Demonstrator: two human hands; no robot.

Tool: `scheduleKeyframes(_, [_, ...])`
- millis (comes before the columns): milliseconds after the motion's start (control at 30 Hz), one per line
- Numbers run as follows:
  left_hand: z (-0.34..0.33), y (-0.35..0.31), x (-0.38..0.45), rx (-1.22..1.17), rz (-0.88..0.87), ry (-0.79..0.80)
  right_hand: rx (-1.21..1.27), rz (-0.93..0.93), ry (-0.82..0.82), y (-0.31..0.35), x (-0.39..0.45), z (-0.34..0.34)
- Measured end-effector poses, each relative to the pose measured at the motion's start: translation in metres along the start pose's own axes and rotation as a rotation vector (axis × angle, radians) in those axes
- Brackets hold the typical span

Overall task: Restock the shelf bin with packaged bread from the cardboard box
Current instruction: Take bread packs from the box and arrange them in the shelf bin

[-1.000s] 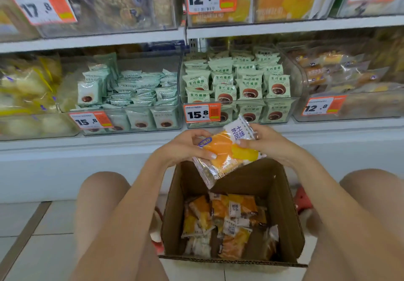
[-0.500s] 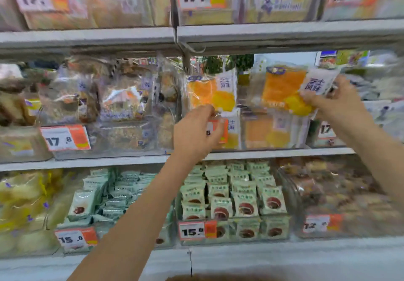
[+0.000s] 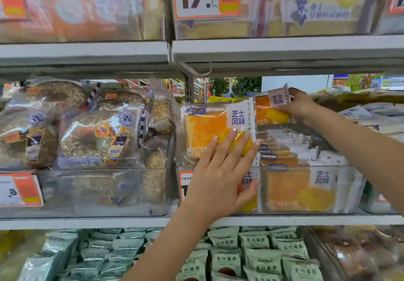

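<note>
Two packets of bread being set into the clear shelf bin (image 3: 306, 190) on the middle shelf. Our left hand (image 3: 220, 171) lies flat, fingers straight and spread, pressing the front bread packet (image 3: 209, 132) upright against the stock at the bin's 9 o'clock end; it holds nothing in a curl. Our right hand (image 3: 300, 105), at about 1 o'clock from the left, pinches the second bread packet (image 3: 270, 111) by its top corner near the white label and holds it above the rear rows, which already stand on edge in the bin. The cardboard box is out of view. To the bin's 9 o'clock side a neighbouring bin carries seeded loaves (image 3: 87, 132); green packets (image 3: 251, 256) fill the shelf at 6 o'clock.

We judge these packets light, soft and easily crushed, with slick film that slides against its neighbours. The sealed edge or a corner of the wrapper gives the safest hold; flat pressure, as the left hand applies, steadies a packet without denting the slice.
</note>
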State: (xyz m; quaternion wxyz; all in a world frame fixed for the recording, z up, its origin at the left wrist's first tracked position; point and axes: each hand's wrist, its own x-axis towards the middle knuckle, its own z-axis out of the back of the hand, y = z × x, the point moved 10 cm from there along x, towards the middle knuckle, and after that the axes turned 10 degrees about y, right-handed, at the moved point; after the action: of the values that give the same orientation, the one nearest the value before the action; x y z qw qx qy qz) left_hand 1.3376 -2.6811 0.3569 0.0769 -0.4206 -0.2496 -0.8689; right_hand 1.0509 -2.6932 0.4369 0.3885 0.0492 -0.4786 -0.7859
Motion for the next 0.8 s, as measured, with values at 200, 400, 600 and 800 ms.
scheduleKeyframes(200, [-0.002,0.0,-0.001,0.03,0.007,0.0,-0.117,-0.11,0.089,-0.023,0.037,-0.024])
scheduleKeyframes(400, [-0.001,0.0,-0.001,0.033,0.01,-0.007,-0.266,-0.058,0.006,-0.017,0.044,-0.023])
scheduleKeyframes(600, [-0.001,0.0,-0.001,0.028,0.013,-0.026,-0.306,-0.101,0.049,-0.029,0.05,-0.029])
scheduleKeyframes(800, [0.0,-0.001,-0.003,0.018,0.014,-0.045,-0.382,-0.201,0.121,-0.028,0.035,-0.028])
